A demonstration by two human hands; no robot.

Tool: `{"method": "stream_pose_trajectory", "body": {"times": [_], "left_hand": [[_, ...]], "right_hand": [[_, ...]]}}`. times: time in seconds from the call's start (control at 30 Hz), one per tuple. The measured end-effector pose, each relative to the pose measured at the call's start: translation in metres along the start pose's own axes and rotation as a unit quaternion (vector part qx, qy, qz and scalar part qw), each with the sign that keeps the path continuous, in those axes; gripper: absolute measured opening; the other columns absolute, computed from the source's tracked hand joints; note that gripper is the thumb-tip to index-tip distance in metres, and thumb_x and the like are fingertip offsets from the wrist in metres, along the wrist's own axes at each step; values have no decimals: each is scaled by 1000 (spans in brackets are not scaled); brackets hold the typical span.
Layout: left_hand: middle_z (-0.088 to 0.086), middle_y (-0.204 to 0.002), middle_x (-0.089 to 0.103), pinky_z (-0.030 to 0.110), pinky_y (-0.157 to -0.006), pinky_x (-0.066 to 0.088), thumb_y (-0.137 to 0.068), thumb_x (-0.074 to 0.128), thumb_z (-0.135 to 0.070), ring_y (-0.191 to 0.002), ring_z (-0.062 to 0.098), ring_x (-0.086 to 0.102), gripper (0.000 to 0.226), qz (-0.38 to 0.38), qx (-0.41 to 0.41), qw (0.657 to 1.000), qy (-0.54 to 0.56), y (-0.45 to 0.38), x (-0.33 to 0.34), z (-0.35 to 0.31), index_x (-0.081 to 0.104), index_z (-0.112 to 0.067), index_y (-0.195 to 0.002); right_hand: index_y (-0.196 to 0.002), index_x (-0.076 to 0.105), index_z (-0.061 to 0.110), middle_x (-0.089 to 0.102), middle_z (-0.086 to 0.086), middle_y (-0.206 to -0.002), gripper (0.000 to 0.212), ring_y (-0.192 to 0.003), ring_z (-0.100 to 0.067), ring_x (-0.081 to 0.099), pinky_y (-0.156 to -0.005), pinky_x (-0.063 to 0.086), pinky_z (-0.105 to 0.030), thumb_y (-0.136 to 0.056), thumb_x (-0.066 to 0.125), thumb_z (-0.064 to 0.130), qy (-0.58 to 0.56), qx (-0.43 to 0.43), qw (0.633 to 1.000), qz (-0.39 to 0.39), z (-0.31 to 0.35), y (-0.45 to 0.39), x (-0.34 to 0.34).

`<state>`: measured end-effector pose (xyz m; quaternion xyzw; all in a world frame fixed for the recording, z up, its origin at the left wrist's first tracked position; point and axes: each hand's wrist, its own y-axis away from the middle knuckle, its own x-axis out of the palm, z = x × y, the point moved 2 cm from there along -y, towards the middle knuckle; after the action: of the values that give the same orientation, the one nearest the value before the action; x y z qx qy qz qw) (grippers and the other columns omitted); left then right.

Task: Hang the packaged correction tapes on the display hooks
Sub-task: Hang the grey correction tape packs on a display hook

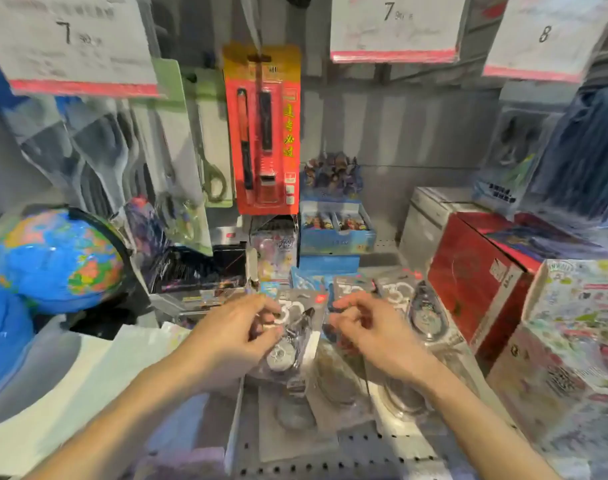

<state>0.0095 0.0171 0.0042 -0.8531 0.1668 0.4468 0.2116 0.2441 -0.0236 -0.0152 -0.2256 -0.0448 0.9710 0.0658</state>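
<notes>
Packs of correction tape lie heaped at lower centre, pinched by the left hand and right hand; one should be separated, its hang-hole kept clear for a hook.

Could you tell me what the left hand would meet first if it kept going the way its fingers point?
Probably the correction tape pack that the left hand already grips; past it, the right hand. Depth is unclear.
</notes>
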Motion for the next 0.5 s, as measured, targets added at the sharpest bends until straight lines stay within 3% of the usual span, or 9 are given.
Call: {"method": "stream_pose_trajectory", "body": {"times": [0.1, 0.2, 0.4, 0.5], "left_hand": [[-19, -106, 62, 26, -86, 44, -95, 58, -50, -94, 3, 56, 29, -3, -6, 997, -73, -2, 4, 1, 63, -34, -119], [-17, -119, 62, 27, -100, 41, -97, 56, -53, -115, 7, 55, 30, 5, -8, 996, -94, 2, 8, -5, 64, -35, -119], [-19, -120, 57, 9, -97, 30, -97, 61, -45, -120, 2, 51, 29, -26, -3, 999, -47, 9, 11, -11, 66, -31, -122], [-20, -128, 47, -2, -98, 22, -97, 64, -41, -124, -9, 45, 25, -57, -4, 998, 0, 12, 13, -16, 66, -34, -120]], "right_hand": [[-112, 64, 18, 60, 12, -59, 23, -60, -4, 59, -74, 52, -30, -93, 73, 28, 38, 3, 999, 20, 0, -8, 8], [-115, 60, 20, 62, 13, -55, 33, -61, -10, 61, -73, 52, -36, -86, 72, 31, -20, 33, 998, 40, -2, -10, 21], [-119, 56, 18, 69, 0, -66, 29, -57, -13, 66, -64, 59, -35, -95, 69, 6, -151, 80, 983, 63, -7, -15, 29], [-120, 61, 14, 70, -1, -68, 28, -59, -11, 69, -62, 64, -33, -96, 67, 1, -192, 67, 978, 51, -1, -13, 19]]}}
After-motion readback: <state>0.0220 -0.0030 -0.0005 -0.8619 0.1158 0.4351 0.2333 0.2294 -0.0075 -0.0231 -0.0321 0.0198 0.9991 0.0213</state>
